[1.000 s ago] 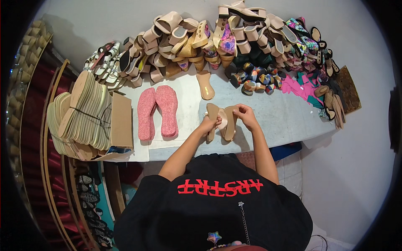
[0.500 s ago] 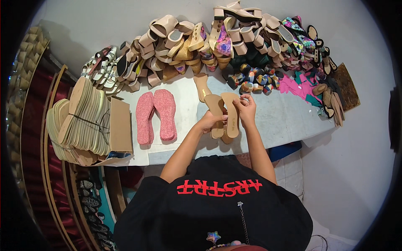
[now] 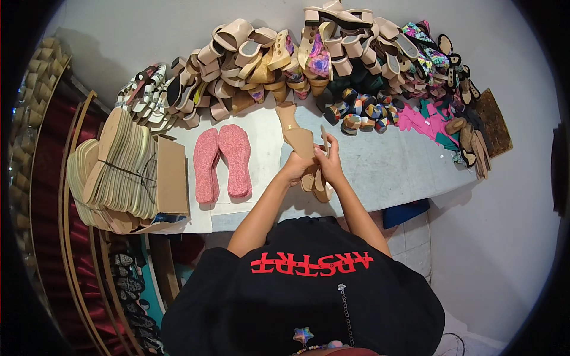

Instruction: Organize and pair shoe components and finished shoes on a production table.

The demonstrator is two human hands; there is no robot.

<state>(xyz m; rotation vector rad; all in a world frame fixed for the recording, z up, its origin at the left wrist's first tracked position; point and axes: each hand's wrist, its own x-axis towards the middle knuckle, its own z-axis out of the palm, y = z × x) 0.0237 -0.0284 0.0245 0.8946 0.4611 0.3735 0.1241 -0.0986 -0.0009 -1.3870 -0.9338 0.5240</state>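
Observation:
My left hand (image 3: pixel 295 168) is closed around a tan insole (image 3: pixel 298 143), whose wide end points away from me. Close beside it, my right hand (image 3: pixel 330 161) pinches another tan insole (image 3: pixel 325 137), turned nearly edge-on. The lower ends of the held pieces (image 3: pixel 321 188) hang below my hands, partly hidden by the fingers. A further tan insole (image 3: pixel 285 114) lies on the table just beyond my left hand, partly covered by the held one. To the left, two stacks of pink speckled soles (image 3: pixel 234 161) lie side by side.
A cardboard box (image 3: pixel 172 178) with tied bundles of pale soles (image 3: pixel 122 169) stands on the table's left end. Beige heeled sandals (image 3: pixel 234 56) pile along the wall. Multicoloured heel pieces (image 3: pixel 363 111) and pink fabric pieces (image 3: pixel 417 120) lie at the far right. A wooden rack (image 3: pixel 74 148) stands left.
The right-hand insole has turned from face-up to nearly edge-on, and my right hand has moved left and nearer me. The left-hand insole has shifted up and left, covering more of the one on the table.

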